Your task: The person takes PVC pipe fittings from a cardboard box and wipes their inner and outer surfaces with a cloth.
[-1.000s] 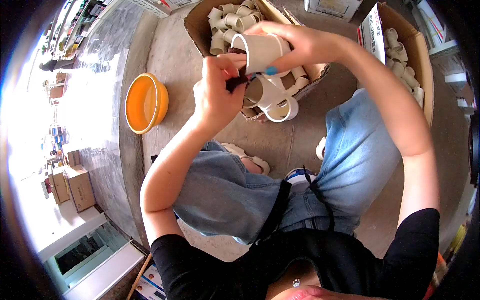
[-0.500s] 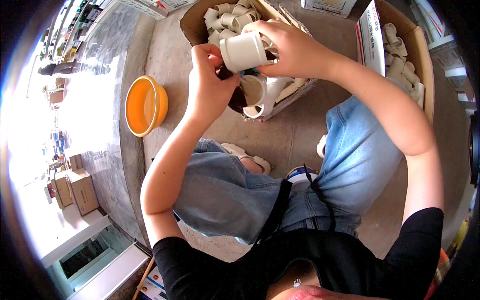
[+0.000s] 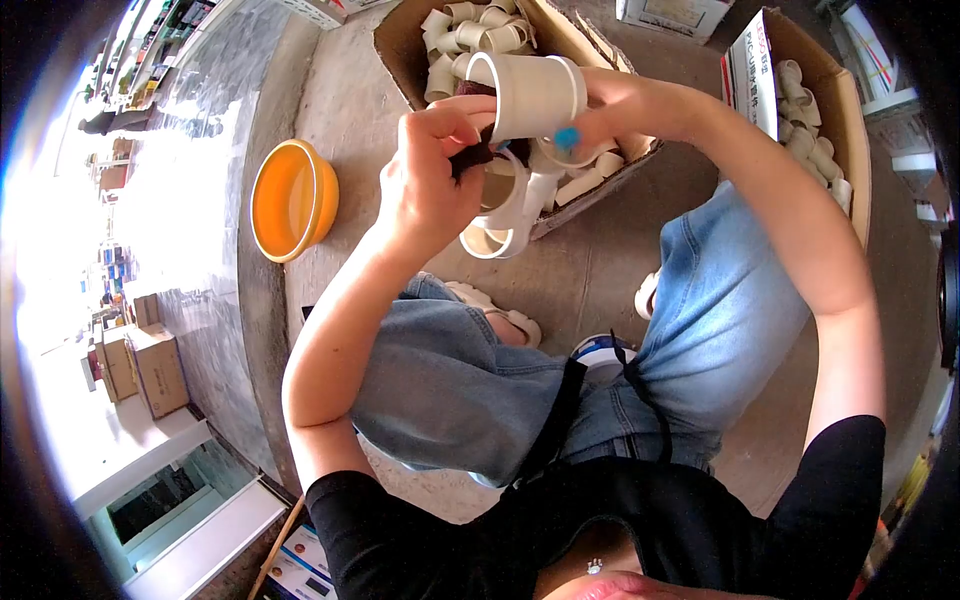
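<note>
1. White plastic up front: the pipe fitting is in the air, above the near edge of the cardboard box, its wide mouth facing your left side.
2. Your right hand has it by the far end, fingers curled around the back, thumb with the blue nail below; most of that grip is hidden. If those fingers are mainly on smooth outer wall, the piece could twist or slide out.
3. Over on your left hand, thumb and fingers are pinching what looks like a dark cloth, bunched right by the fitting's mouth. A loose pinch could let it drop; a fold caught on the rim could tug the fitting round.
4. Watch those white rings hanging just below! You can't tell from here whether they belong to the same piece. If they do, their weight could tip the whole thing downward.
5. Right underneath, small fittings fill the box. A slip there could knock pieces together and scuff them, or bounce one onto the concrete floor.
6. Both hands crowd one spot, so knuckles could bump the rim. The orange basin sits well apart, out of harm's way.
</note>
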Tool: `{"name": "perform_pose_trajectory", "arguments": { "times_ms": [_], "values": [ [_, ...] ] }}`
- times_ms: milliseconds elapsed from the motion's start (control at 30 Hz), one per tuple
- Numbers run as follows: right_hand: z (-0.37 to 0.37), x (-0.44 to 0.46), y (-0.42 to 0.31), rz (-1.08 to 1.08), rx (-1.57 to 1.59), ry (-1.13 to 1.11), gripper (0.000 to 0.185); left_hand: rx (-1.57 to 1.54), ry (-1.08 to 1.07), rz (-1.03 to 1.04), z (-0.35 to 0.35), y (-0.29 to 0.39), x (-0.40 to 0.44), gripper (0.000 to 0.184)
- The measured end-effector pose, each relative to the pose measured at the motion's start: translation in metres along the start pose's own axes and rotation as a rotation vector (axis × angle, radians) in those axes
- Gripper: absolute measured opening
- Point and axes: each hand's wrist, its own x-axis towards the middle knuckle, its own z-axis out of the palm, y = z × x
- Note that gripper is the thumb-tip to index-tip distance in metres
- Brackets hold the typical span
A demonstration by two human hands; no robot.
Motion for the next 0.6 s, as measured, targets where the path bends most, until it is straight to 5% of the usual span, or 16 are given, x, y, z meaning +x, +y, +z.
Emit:
{"name": "perform_pose_trajectory", "arguments": {
  "times_ms": [133, 300, 533, 600],
  "values": [
    [0.009, 0.011, 0.010, -0.167, 0.060, 0.165, 0.062, 0.103, -0.040, -0.016, -0.002, 0.007, 0.006, 0.043],
    [0.015, 0.015, 0.018, -0.247, -0.298, 0.365, 0.055, -0.089, -0.030, -0.315, 0.002, 0.008, 0.012, 0.046],
    [0.017, 0.009, 0.009, -0.347, -0.839, 0.594, 0.064, -0.334, -0.079, -0.351, -0.002, 0.009, 0.016, 0.048],
    [0.005, 0.007, 0.000, -0.532, -1.214, 0.550, 0.066, -0.425, -0.118, -0.351, -0.004, 0.015, 0.015, 0.046]
  ]
}}
